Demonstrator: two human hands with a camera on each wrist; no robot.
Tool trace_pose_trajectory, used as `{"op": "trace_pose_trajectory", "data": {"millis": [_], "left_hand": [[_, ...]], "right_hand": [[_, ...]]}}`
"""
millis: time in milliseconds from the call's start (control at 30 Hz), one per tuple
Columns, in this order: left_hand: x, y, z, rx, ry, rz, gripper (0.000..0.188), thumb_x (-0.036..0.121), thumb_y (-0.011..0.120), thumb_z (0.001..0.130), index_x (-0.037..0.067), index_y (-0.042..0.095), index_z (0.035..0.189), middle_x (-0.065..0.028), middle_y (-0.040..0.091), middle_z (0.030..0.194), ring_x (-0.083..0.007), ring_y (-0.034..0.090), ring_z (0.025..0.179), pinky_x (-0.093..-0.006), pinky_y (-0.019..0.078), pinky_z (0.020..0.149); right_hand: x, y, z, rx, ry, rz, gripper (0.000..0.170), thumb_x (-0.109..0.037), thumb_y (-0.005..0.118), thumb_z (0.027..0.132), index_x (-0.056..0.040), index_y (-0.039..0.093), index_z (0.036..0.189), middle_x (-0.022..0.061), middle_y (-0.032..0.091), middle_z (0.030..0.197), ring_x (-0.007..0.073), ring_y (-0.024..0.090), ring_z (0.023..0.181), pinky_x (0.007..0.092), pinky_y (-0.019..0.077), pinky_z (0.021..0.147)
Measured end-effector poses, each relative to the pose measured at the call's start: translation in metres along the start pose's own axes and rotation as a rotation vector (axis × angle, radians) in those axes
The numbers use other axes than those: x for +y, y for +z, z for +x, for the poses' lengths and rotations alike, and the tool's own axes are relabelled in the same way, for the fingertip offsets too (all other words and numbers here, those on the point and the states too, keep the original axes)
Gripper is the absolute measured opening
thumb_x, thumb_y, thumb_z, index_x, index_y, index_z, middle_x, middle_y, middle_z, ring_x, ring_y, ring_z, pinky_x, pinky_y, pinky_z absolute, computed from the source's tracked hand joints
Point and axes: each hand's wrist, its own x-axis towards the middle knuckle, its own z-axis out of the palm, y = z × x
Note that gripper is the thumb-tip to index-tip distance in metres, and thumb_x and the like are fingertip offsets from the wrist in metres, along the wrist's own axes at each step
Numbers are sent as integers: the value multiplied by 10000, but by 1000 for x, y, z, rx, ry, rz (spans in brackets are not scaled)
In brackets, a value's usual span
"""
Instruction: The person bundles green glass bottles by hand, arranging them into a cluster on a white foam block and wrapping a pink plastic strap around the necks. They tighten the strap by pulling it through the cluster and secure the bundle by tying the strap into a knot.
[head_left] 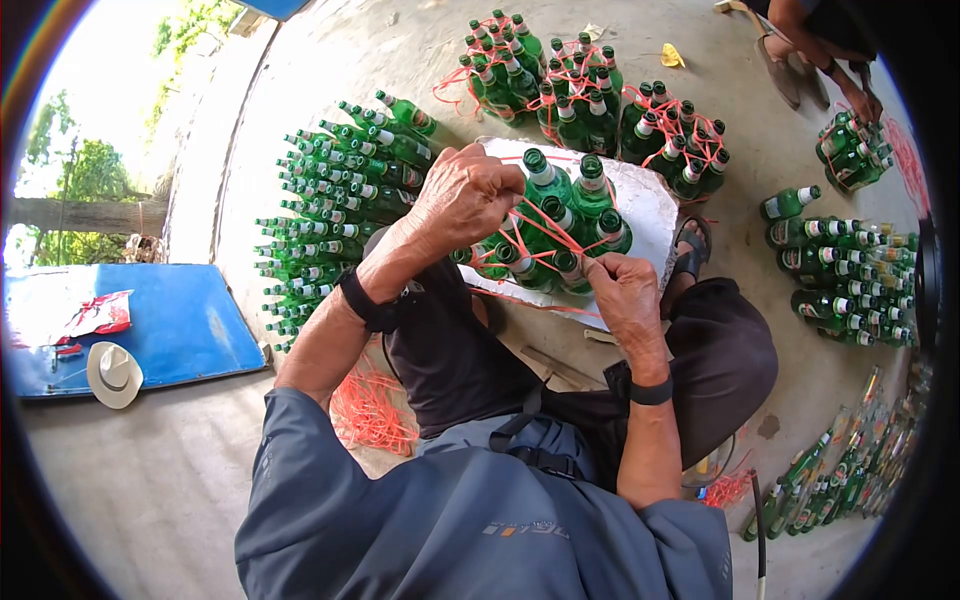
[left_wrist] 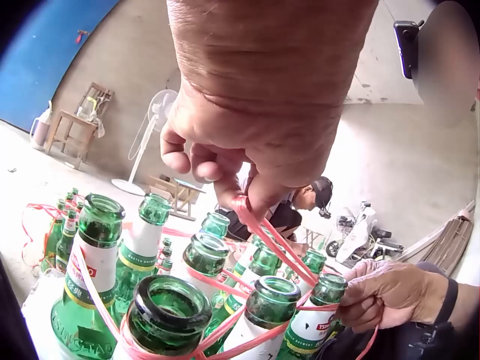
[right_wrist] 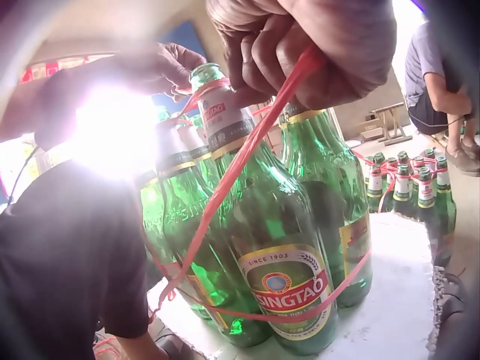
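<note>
Green glass bottles (head_left: 545, 172) stand grouped on a white block (head_left: 645, 205), with pink twine (head_left: 540, 232) crossing around their necks. My left hand (head_left: 465, 195) is raised over the left side of the group; in the left wrist view this hand (left_wrist: 255, 142) pinches a loop of the twine (left_wrist: 281, 244) above the bottle mouths. At the near right bottle is my right hand (head_left: 628, 300). In the right wrist view its curled fingers (right_wrist: 266, 56) grip a strand (right_wrist: 225, 187) that slants down past a labelled bottle (right_wrist: 289, 292); a lower strand wraps the bottle bodies.
Many loose bottles (head_left: 340, 200) stand left of the block. Tied bundles (head_left: 500, 75) are beyond it, and more bottles (head_left: 835, 260) at the right. Loose twine (head_left: 370, 405) lies by my leg. Another person (head_left: 800, 40) handles bottles at the upper right. A hat (head_left: 115, 374) rests on a blue panel (head_left: 200, 320).
</note>
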Motion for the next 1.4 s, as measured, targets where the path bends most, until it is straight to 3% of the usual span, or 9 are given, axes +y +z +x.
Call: {"op": "trace_pose_trajectory", "data": {"millis": [233,333,433,733,833,933,1133,1233,1400], "left_hand": [[0,3,6,1,26,23,73,170,721,817,106,685,814,-56,662,720,-280,605,803,-423,433,768],[-3,7,9,-6,11,10,85,185,707,824,103,684,821,-68,661,713,-293,617,821,-438,430,773],[-3,11,10,-2,-6,-1,86,185,701,825,100,683,821,-68,660,714,-295,621,825,-439,432,783],[3,10,12,48,-23,-17,102,197,706,828,100,677,810,-53,662,725,-282,620,825,-427,434,805],[3,9,12,58,-13,-28,103,194,714,820,101,674,805,-46,659,718,-276,614,815,-424,436,794],[4,8,10,66,-11,-49,101,189,723,810,102,672,801,-41,655,711,-274,609,798,-423,438,781],[1,5,0,62,-21,-47,93,164,742,788,93,686,768,-41,607,686,-242,580,741,-392,434,745],[-2,6,-4,38,-49,-40,106,179,747,789,96,685,764,-32,615,687,-238,583,741,-393,433,750],[-4,3,-9,-47,-138,-58,123,201,750,795,103,686,761,-25,629,696,-233,597,763,-395,431,770]], "right_hand": [[4,0,0,-34,26,-73,293,-135,643,922,79,585,731,80,382,539,70,365,560,335,348,501],[8,-2,1,-74,38,-79,281,-126,664,931,74,613,741,-25,460,570,42,396,611,292,366,552],[9,-2,1,-92,72,-47,265,-128,660,932,79,648,767,-16,482,573,48,412,614,292,380,562],[10,-1,1,-85,24,-162,262,-139,646,934,71,666,778,49,474,557,57,426,597,305,384,555],[11,2,2,-52,-31,-86,266,-102,611,884,77,541,701,140,378,539,119,364,534,372,366,514],[3,0,0,-84,55,-60,240,-88,602,927,73,610,749,28,404,556,65,374,603,325,352,539],[1,5,2,70,2,-141,330,-125,661,974,54,534,727,-1,333,597,74,327,617,318,320,534],[1,6,4,104,-57,-167,319,-189,708,959,45,646,751,150,515,556,157,427,517,367,396,521],[4,9,4,129,-87,-92,255,-159,701,957,36,689,792,93,574,580,109,466,547,332,409,529]]}}
